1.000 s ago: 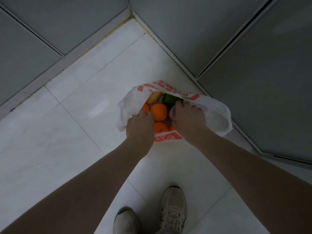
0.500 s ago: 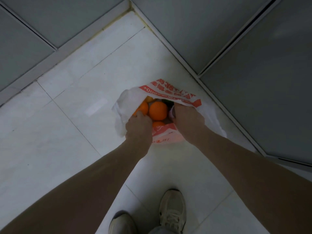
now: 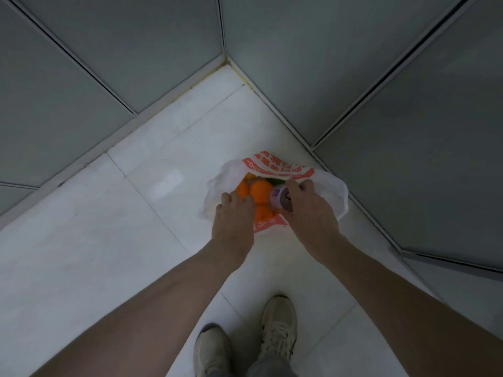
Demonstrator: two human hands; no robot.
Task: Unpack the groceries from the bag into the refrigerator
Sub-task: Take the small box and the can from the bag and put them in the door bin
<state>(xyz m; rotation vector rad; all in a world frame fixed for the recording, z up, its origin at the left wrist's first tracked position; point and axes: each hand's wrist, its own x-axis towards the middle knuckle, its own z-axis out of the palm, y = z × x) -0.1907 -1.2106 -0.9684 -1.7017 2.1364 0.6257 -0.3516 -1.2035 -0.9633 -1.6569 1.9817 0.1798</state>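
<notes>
A white plastic bag with red print sits open on the floor next to a grey panel. Inside lie several oranges, something green and something yellow. My right hand grips a small purple-and-white can at the bag's mouth, fingers curled over its top. My left hand holds the bag's near left rim, with its fingers curled down among the oranges.
White floor tiles spread to the left. Grey panels with dark seams meet at a corner behind the bag. My two shoes stand just behind my arms.
The purple can has come up out of the bag in my right hand and now shows plainly. The view has tilted up and back a little; my left hand stays at the rim.
</notes>
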